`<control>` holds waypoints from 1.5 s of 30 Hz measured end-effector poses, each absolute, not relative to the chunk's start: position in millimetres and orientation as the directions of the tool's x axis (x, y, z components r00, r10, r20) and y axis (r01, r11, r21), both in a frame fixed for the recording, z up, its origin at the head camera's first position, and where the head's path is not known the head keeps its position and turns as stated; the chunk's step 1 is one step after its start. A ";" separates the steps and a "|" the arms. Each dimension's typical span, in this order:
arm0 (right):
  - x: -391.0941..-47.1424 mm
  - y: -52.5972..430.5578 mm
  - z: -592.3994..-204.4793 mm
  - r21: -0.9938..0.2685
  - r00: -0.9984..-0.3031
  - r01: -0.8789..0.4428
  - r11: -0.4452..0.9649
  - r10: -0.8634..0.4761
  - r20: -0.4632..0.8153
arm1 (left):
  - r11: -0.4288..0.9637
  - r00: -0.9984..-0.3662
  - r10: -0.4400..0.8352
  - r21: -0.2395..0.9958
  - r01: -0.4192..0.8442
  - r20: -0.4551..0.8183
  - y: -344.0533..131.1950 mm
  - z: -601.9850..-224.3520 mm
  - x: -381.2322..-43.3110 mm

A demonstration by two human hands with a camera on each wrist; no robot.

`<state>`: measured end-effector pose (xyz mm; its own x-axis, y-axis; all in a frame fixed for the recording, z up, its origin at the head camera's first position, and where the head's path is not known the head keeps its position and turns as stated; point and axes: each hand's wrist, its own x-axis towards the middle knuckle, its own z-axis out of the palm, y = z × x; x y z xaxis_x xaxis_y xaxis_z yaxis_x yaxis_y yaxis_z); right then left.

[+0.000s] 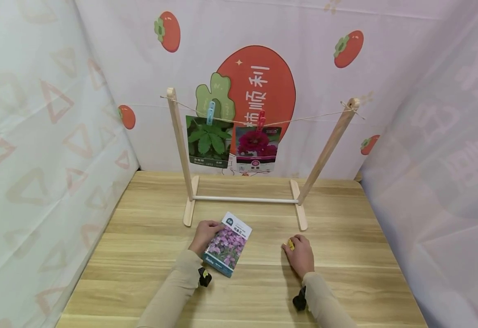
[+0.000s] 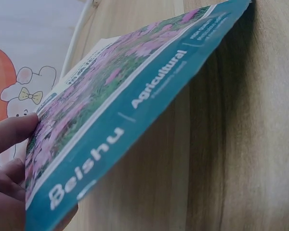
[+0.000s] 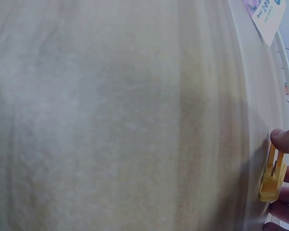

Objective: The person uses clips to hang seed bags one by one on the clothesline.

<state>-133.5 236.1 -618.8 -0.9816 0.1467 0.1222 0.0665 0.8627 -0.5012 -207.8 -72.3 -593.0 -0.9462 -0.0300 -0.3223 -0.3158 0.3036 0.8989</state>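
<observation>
My left hand (image 1: 206, 236) pinches the left edge of a seed packet (image 1: 228, 246) printed with pink-purple flowers. In the left wrist view the packet's teal bottom band (image 2: 135, 115) tilts up off the wood, thumb on its face. My right hand (image 1: 300, 256) holds a small yellow clothespin (image 3: 273, 178) at the table, the thumb at one end and fingers along its side. Behind the hands, a green-leaf packet (image 1: 209, 143) hangs from a string by a blue clothespin (image 1: 211, 112). Beside it a magenta-flower packet (image 1: 257, 148) hangs by a red clothespin (image 1: 261, 120).
The string (image 1: 310, 117) runs between two wooden posts (image 1: 329, 148) of a stand. A white rod (image 1: 244, 199) joins the posts low down, above wooden feet (image 1: 299, 209). Printed cloth walls (image 1: 38, 136) enclose the wooden table (image 1: 140, 255) at the back and sides.
</observation>
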 end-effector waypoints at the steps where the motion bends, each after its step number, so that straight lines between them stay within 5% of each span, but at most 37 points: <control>1: -133.7 236.6 -618.5 -0.506 -0.982 0.075 0.859 0.151 0.110 | 0.297 -0.944 -0.028 0.899 -0.322 -0.329 -72.6 -592.0 -207.6; 21: -139.7 251.1 -604.5 -0.610 -0.980 0.157 0.777 0.198 0.000 | 0.179 -0.936 -0.034 0.920 -0.349 -0.349 -75.7 -576.3 -210.5; 45: -144.2 248.1 -585.9 -0.649 -0.978 0.143 0.747 0.207 0.023 | 0.177 -0.951 -0.054 0.935 -0.309 -0.304 -75.0 -564.5 -215.3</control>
